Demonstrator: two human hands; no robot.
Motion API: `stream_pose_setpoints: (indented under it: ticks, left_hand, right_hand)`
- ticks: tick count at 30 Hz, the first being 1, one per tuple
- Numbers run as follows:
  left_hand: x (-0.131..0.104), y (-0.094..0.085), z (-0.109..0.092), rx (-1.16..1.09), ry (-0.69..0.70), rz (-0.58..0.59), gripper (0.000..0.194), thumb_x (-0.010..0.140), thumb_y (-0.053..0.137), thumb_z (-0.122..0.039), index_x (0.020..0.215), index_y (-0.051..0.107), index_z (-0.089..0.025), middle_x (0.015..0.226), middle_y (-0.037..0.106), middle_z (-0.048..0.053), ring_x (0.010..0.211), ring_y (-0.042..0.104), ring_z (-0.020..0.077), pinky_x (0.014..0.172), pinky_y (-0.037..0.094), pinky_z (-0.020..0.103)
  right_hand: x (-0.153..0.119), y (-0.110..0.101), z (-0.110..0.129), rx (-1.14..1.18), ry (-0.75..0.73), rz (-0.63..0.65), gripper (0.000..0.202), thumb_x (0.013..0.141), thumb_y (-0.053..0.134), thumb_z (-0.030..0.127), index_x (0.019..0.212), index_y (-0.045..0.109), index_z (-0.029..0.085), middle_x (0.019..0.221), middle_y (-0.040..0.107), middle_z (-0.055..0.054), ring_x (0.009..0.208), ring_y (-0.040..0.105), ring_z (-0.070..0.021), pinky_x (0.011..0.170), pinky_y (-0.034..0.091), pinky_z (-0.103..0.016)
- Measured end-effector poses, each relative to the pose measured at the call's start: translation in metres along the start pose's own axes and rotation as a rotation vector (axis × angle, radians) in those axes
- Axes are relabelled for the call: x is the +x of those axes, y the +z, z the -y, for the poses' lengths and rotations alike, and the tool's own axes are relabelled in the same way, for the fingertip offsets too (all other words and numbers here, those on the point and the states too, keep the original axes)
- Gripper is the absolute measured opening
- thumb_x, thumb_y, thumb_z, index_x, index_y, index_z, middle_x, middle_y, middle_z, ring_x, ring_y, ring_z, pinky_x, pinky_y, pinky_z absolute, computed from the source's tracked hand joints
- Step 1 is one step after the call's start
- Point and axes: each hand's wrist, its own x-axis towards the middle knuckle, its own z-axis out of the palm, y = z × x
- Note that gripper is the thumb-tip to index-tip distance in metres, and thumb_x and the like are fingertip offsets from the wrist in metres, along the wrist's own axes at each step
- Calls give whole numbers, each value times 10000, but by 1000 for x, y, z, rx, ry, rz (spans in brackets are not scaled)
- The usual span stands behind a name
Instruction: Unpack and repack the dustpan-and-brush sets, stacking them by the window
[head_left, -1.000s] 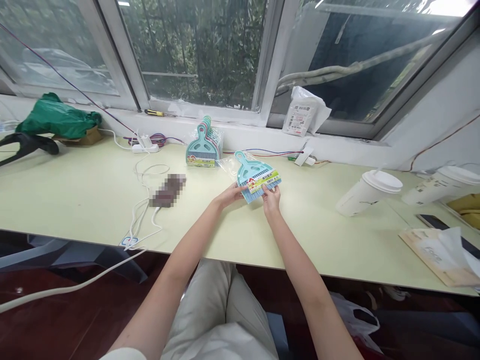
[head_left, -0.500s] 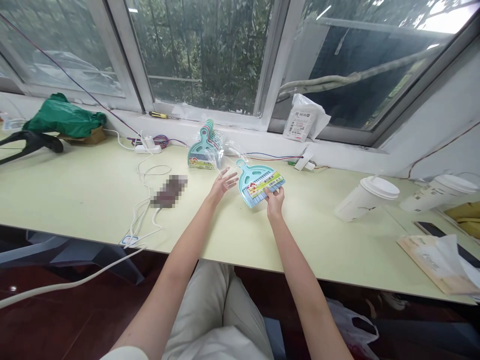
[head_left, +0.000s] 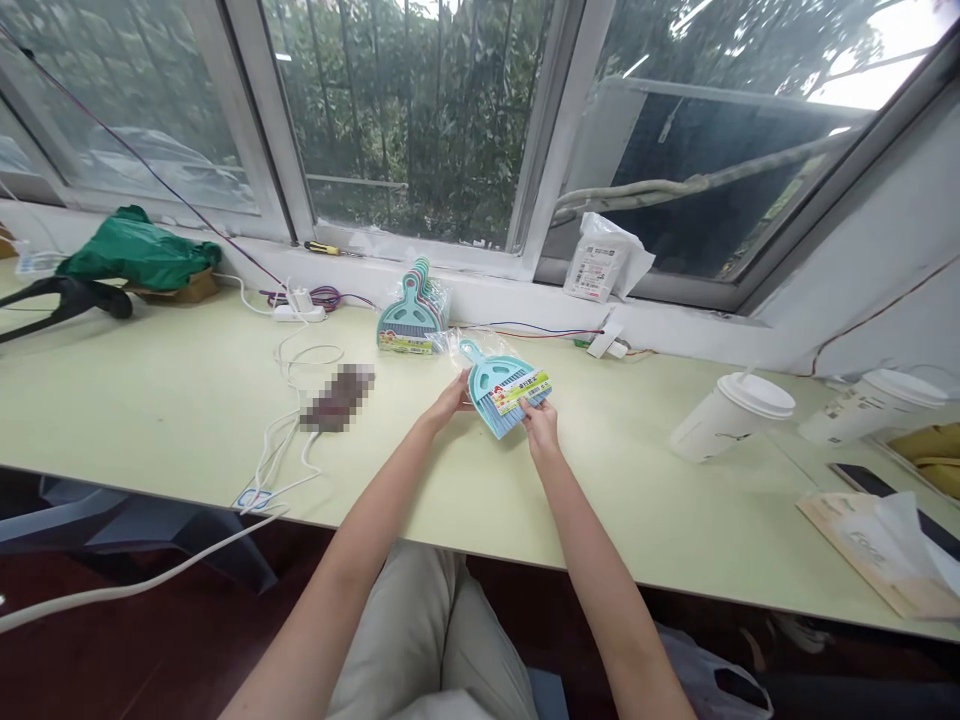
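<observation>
A teal dustpan and brush set (head_left: 493,382) with blue bristles and a yellow-green label is held above the table in front of me. My right hand (head_left: 541,425) grips its lower right edge, thumb over the label. At its left edge is my left hand (head_left: 452,398), fingers curled behind the pan and partly hidden by it. Clear plastic wrap (head_left: 459,345) hangs loosely about the handle. Behind and to the left, a row of several like dustpan sets (head_left: 411,315) stands upright in clear wrapping near the window wall.
White cables (head_left: 281,440) and a blurred-out dark object (head_left: 337,398) lie on the left, near a power strip (head_left: 298,312). On the right are two lidded white cups (head_left: 731,415), a tissue pack (head_left: 870,545) and a phone (head_left: 862,478). A wrapped white box (head_left: 600,262) stands on the sill.
My left hand has moved from open beside the dustpan set to its left edge and closed there. The set has shifted slightly left and down in view, still in my right hand.
</observation>
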Motion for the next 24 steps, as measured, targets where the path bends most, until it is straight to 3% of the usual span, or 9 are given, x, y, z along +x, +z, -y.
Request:
stream_pose_setpoints:
  ticks: [4, 10, 12, 14, 18, 21, 24]
  left_hand:
    - [2, 11, 7, 31, -95, -15, 644, 759, 563, -660, 1194, 582, -186, 1067, 693, 118, 938, 659, 264, 844, 513, 407]
    - [-2, 22, 11, -49, -131, 263, 595, 777, 618, -569, 1262, 538, -233, 1272, 609, 112, 1083, 611, 271, 860, 512, 376]
    - [-2, 28, 11, -59, -126, 306, 596, 794, 601, -568, 1289, 521, -245, 1334, 567, 107, 1148, 578, 269, 889, 497, 370]
    - [0, 32, 11, -109, -62, 272, 597, 809, 565, -593, 1298, 515, -254, 1358, 548, 97, 1203, 544, 269, 922, 479, 368]
    - [6, 38, 10, -238, 111, 83, 607, 794, 574, -602, 1276, 535, -236, 1316, 580, 99, 1191, 556, 293, 936, 479, 416]
    - [7, 43, 12, -267, 93, -3, 612, 750, 673, -513, 1264, 538, -210, 1261, 615, 115, 1132, 593, 294, 947, 477, 439]
    - [4, 53, 16, -278, 58, 22, 616, 711, 728, -462, 1232, 545, -191, 1270, 605, 127, 1132, 591, 286, 962, 465, 430]
  right_hand:
    - [2, -1, -2, 25, -22, -1, 453, 553, 792, 252, 948, 584, 179, 1057, 683, -93, 1015, 656, -259, 903, 549, -451]
    - [2, -1, 5, 59, -111, -38, 459, 595, 768, 268, 1003, 572, 192, 1135, 659, -93, 1079, 629, -238, 949, 521, -442]
    - [3, -2, 7, 53, -138, -58, 474, 603, 766, 283, 1022, 562, 196, 1150, 651, -96, 1094, 621, -233, 956, 514, -440]
    - [4, -3, 9, 28, -154, -55, 489, 608, 768, 306, 1031, 550, 195, 1156, 643, -106, 1101, 615, -233, 949, 515, -435]
    - [3, -2, 5, -26, -182, -8, 530, 623, 757, 354, 1069, 511, 209, 1199, 614, -119, 1108, 607, -228, 910, 532, -419]
    - [1, 2, -1, -56, -218, -28, 579, 644, 733, 352, 1131, 441, 242, 1266, 574, -118, 1118, 601, -200, 876, 541, -392]
    - [-1, 5, -2, -139, -330, -109, 566, 702, 681, 368, 1170, 381, 261, 1300, 549, -122, 1139, 587, -169, 875, 534, -363]
